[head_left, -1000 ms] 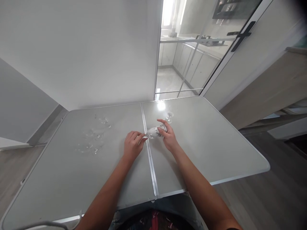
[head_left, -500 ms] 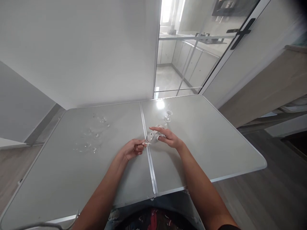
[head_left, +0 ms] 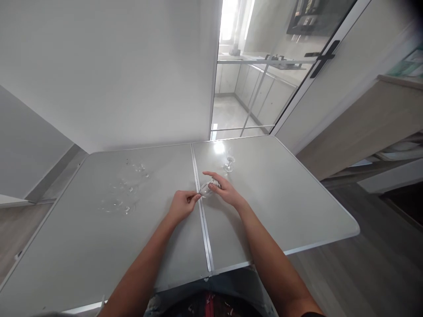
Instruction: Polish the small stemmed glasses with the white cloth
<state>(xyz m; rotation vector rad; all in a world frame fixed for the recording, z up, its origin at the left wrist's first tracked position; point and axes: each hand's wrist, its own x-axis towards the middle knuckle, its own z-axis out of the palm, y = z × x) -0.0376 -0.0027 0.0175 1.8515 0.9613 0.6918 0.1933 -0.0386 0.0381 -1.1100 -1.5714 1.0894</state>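
Observation:
A small clear stemmed glass (head_left: 206,189) is held on its side just above the grey folding table (head_left: 280,202), over the centre seam. My left hand (head_left: 181,205) pinches its stem end. My right hand (head_left: 223,190) wraps the bowl, with something pale, perhaps a cloth, tucked at the bowl; I cannot tell exactly what. A second small stemmed glass (head_left: 228,161) stands upright just beyond my right hand.
Several more clear glasses (head_left: 124,193) stand grouped on the table's left half. A white wall rises behind the table. A glass sliding door (head_left: 264,79) at the back right shows a kitchen. Wooden furniture (head_left: 370,119) stands to the right.
My hands and the glass stay over the seam. My right hand has shifted around the bowl, fingers now lying over it. The camera has tilted slightly.

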